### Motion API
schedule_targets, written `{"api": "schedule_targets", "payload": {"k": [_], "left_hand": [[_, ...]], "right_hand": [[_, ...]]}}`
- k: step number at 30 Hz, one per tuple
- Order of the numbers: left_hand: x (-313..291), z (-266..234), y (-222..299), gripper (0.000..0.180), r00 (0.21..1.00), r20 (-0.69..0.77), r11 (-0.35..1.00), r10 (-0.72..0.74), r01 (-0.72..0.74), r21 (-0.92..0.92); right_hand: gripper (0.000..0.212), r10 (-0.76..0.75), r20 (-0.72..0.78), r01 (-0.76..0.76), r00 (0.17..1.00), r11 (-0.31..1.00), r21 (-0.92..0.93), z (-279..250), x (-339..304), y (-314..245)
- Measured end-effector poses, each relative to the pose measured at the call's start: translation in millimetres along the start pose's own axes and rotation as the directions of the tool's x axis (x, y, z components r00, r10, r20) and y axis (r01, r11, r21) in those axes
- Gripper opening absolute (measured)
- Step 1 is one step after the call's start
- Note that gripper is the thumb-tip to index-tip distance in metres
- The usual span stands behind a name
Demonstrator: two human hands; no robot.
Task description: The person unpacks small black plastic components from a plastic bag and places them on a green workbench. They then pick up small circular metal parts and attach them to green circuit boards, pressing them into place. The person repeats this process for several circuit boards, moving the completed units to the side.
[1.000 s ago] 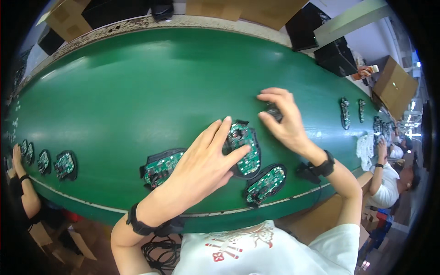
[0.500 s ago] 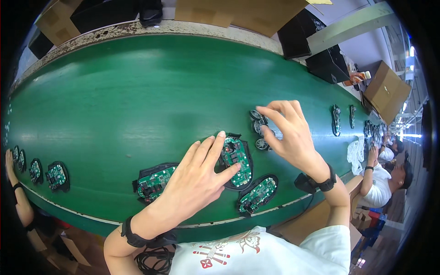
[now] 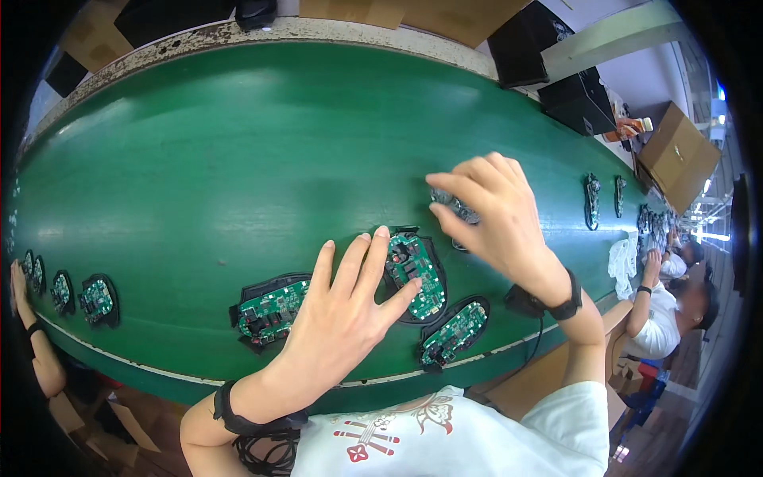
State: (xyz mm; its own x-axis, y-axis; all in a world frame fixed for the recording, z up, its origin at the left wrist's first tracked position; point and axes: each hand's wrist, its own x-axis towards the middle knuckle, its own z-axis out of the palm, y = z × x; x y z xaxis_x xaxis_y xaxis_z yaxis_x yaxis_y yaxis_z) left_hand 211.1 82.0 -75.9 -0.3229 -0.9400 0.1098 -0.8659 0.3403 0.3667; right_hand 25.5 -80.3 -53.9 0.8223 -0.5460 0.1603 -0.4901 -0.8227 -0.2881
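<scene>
My left hand (image 3: 342,310) lies spread over the bench. Its thumb rests on a green circuit board (image 3: 425,274) seated in a dark oval housing, and the index fingertip reaches that housing's far left edge. A second board in a housing (image 3: 270,310) sits partly under the left hand. A third (image 3: 455,332) lies tilted at the near right. Beyond the middle board, my right hand (image 3: 493,211) has thumb and fingers curled around a small grey wheel part (image 3: 459,208), blurred. Another wheel (image 3: 459,246) shows partly below the right thumb.
All this lies on a long green bench (image 3: 222,159). More housed boards (image 3: 98,300) line its left end, near another person's hand (image 3: 19,282). To the right are upright boards (image 3: 592,203), a clear plastic bag (image 3: 622,266), a co-worker (image 3: 664,318) and a cardboard box (image 3: 679,159).
My right hand has moved slightly away from me and closed around the wheel part. My left hand stays on the middle board. The whole view has shifted a little.
</scene>
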Motion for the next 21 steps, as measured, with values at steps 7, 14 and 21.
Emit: {"api": "schedule_targets", "payload": {"k": [7, 14, 21], "left_hand": [[1, 7, 9, 0.044, 0.999, -0.023, 0.995, -0.033, 0.035, 0.097], [3, 4, 12, 0.043, 1.000, 0.013, 0.996, -0.025, 0.024, 0.087], [8, 6, 15, 0.046, 1.000, -0.016, 0.994, -0.024, 0.026, 0.110]], "right_hand": [[0.045, -0.194, 0.008, 0.192, 0.981, 0.976, 0.101, 3, -24, -37], [0.048, -0.227, 0.074, 0.229, 0.971, 0.973, -0.034, -5, -22, -43], [0.049, -0.190, 0.141, 0.196, 0.972, 0.980, -0.033, -2, -25, -41]]}}
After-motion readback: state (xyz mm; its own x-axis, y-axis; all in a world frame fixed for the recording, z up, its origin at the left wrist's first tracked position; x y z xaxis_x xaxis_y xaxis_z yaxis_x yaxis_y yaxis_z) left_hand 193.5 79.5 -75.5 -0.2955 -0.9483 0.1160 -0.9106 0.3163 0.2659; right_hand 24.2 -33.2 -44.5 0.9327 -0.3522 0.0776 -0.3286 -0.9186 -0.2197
